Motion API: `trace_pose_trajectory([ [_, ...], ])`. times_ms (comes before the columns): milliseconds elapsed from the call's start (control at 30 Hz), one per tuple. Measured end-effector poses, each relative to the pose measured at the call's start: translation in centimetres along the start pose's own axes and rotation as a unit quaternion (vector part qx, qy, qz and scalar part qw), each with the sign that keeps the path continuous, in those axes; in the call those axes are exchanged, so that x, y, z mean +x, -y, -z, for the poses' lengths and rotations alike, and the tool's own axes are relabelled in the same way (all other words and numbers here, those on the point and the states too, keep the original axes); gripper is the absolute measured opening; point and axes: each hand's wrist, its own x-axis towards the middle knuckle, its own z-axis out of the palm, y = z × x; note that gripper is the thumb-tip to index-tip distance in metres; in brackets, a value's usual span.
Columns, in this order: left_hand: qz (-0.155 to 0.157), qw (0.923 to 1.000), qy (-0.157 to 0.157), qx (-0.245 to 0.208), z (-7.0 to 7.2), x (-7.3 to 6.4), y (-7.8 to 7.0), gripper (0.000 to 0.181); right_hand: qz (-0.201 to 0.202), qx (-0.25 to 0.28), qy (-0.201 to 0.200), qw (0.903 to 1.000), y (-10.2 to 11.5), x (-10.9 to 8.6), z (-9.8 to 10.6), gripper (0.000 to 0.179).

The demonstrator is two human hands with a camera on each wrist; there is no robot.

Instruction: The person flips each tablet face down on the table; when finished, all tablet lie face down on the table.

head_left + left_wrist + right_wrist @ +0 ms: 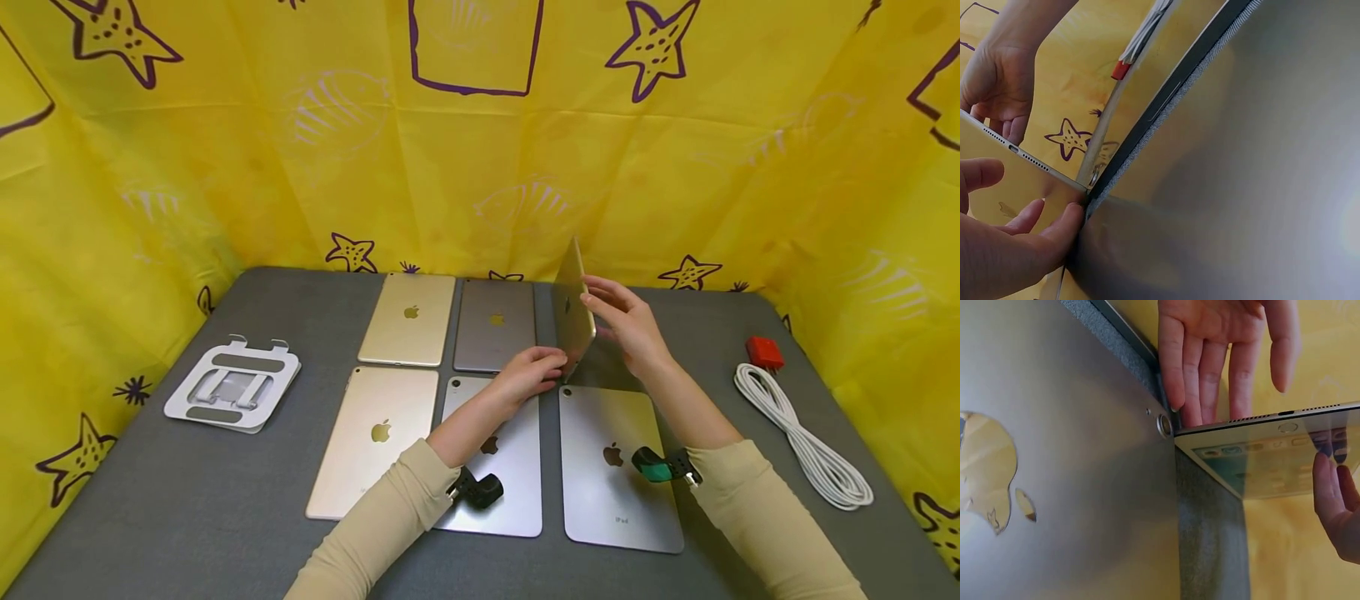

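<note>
A gold tablet (573, 308) stands on its edge near the back of the table, its Apple logo side turned left. My right hand (630, 325) grips its raised right side; in the right wrist view, fingertips (1322, 464) meet the glossy screen. Low on the logo side, my left hand (532, 371) reaches to the bottom corner with fingers extended. The left wrist view shows these fingers (1072, 215) at the tablet's lower corner, beside the speaker-hole edge. Just in front lies a silver iPad (611, 500), logo up; another silver tablet (498, 500) lies beneath the left forearm.
Left of the hands lie a grey tablet (495, 321), a gold tablet (408, 321) and a rose-gold tablet (375, 450), all backs up. A white folding stand (232, 387) sits at far left. A red charger (765, 352) and coiled white cable (802, 442) are at right. Yellow cloth (450, 183) surrounds the table.
</note>
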Motion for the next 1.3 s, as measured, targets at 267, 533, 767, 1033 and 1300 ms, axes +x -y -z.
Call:
trace_pose_trajectory([
  [267,0.0,0.9999,0.014,-0.006,0.1,0.1,0.4,0.041,-0.02,0.056,-0.035,0.9976,-0.3,-0.4,1.0,0.058],
  [533,-0.008,0.9995,0.027,0.014,0.0,-0.2,0.5,0.045,-0.023,0.155,-0.052,0.9863,-0.9,-1.1,2.6,0.03],
  [767,-0.021,0.9987,0.035,0.032,-0.1,-0.4,0.6,0.045,-0.043,0.201,-0.067,0.9764,-1.6,-1.4,3.5,0.015],
  [1033,-0.033,0.9968,0.037,0.063,0.2,-0.6,0.7,0.048,-0.066,0.233,-0.091,0.966,-2.6,-1.6,4.6,0.014],
  [1300,-0.045,0.991,0.038,0.12,0.4,-1.0,0.8,0.053,-0.096,0.186,-0.098,0.9727,-4.0,-1.6,5.9,0.023],
])
